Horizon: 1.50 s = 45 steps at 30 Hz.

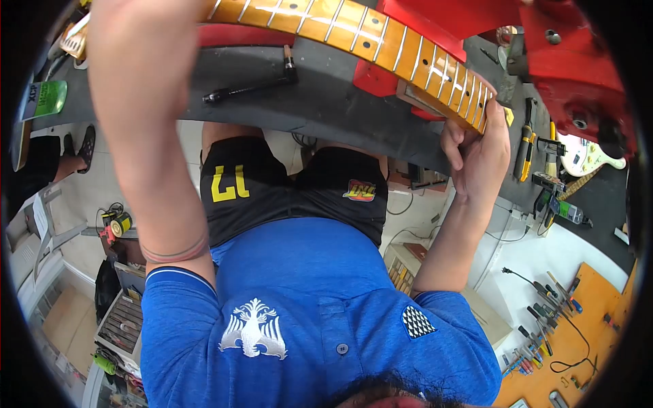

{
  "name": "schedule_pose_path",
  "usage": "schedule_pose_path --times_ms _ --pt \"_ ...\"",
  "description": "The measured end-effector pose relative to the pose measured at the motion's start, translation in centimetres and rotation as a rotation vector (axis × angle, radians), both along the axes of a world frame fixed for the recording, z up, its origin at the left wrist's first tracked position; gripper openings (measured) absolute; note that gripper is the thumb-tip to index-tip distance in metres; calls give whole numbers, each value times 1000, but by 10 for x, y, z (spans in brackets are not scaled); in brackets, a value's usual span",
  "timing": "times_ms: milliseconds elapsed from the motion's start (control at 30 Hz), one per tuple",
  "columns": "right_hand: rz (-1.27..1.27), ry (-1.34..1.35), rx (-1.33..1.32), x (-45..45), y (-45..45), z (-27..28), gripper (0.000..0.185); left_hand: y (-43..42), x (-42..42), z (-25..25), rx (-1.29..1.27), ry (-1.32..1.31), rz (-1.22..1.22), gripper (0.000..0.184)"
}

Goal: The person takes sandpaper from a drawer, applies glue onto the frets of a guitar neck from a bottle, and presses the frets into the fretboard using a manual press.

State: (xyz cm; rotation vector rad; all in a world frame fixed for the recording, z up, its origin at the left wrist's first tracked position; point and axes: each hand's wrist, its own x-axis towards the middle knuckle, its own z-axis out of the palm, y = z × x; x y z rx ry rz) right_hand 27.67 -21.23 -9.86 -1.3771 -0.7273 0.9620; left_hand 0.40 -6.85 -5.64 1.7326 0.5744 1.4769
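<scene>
A glossy amber guitar neck (367, 39) with metal frets and dark dot markers slants across the top of the view. Its fret side faces up, and its right part lies over red supports (373, 78) on the dark bench. My right hand (479, 146) grips the neck's right end, thumb on the edge and fingers curled underneath. My left forearm, blurred, reaches up past the neck's left part; the left hand is cut off by the top edge. Below the neck lies a black L-shaped tool (252, 87).
Red machinery (578, 75) overhangs the upper right. Beside it are a yellow-black screwdriver (526, 146) and a pale guitar body (588, 155). Several hand tools lie around an orange board (585, 326) at lower right. A green card (51, 97) sits at the bench's left. Another person's leg (71, 160) shows far left.
</scene>
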Motion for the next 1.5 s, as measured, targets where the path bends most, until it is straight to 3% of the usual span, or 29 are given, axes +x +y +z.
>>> schedule_pose_path --times_ms 200,300,333,433,600,867,967,1000,1067,1133,1200,1267,1367,1467,1500 --pt "2 11 7 -1 0 1 50 74 -33 21 -289 165 -15 32" --pt "48 32 23 4 -2 -1 46 116 -27 27 -366 397 2 28" --pt "51 38 20 4 -3 -1 45 131 -29 17 -272 430 -24 25" --pt "37 46 9 5 -3 -1 43 138 -33 26 -409 667 15 20" --pt "77 71 18 9 -4 -3 44 164 -71 -1 -333 1001 -119 33" --pt "79 47 3 5 -3 5 39 203 -73 -25 -289 1142 -231 29" --pt "97 67 2 8 -3 3 39 202 -78 -19 -213 1222 -142 29" --pt "97 77 -1 7 -3 3 39 192 -82 -12 -124 1278 -1 26" --pt "107 92 -4 11 -4 1 39 167 -78 15 -182 1452 247 26" --pt "123 103 -8 17 -6 -6 39 110 -65 37 36 1366 276 27" --pt "100 104 -5 12 -6 1 42 70 -51 27 371 954 -67 39" --pt "77 90 -14 8 -5 6 44 37 -19 31 648 969 -225 61" --pt "91 72 -21 10 -5 4 45 38 -3 12 824 1121 -302 83" --pt "209 3 -175 26 -10 14 45 48 1 7 760 1251 -343 93" --pt "165 -193 -149 28 -11 19 43 48 2 9 767 1234 -349 94"
